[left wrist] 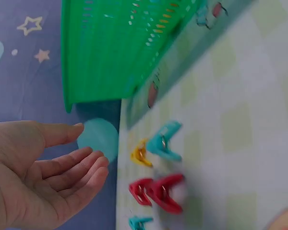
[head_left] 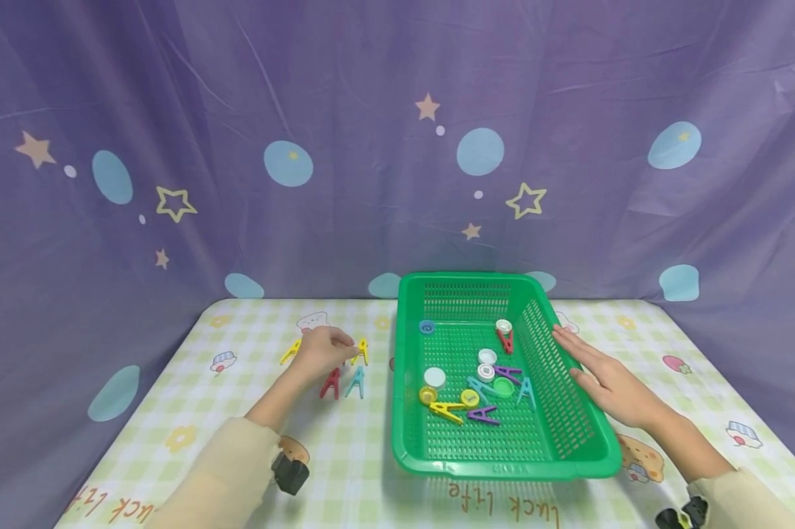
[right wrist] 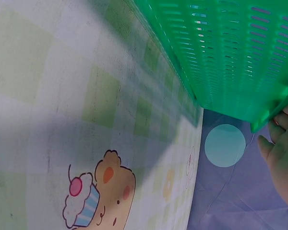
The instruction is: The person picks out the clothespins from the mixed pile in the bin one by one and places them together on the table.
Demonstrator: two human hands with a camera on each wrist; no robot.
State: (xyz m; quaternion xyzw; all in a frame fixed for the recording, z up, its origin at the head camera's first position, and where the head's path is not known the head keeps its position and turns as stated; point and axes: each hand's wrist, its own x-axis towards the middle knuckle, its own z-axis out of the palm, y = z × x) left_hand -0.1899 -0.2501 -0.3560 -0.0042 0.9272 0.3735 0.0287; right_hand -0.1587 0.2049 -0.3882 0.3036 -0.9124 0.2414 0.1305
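Fingers of the left hand (head_left: 321, 353): loosely bent, clothespins (left wrist: 168, 133) beneath.
Right hand (head_left: 614, 388): fingers straight, touching the green basket (head_left: 463, 468) at their left.

On the cloth (head_left: 364, 470), nearer the person than either hand and between left hand (head_left: 321, 354) and right hand (head_left: 609, 386), I can read "luck life" (head_left: 533, 508), upside down to the person. The same words stand again left of the left hand, by its sleeve (head_left: 222, 470). The basket's (head_left: 463, 466) near rim, between the hands, bears raised letters too small to read.
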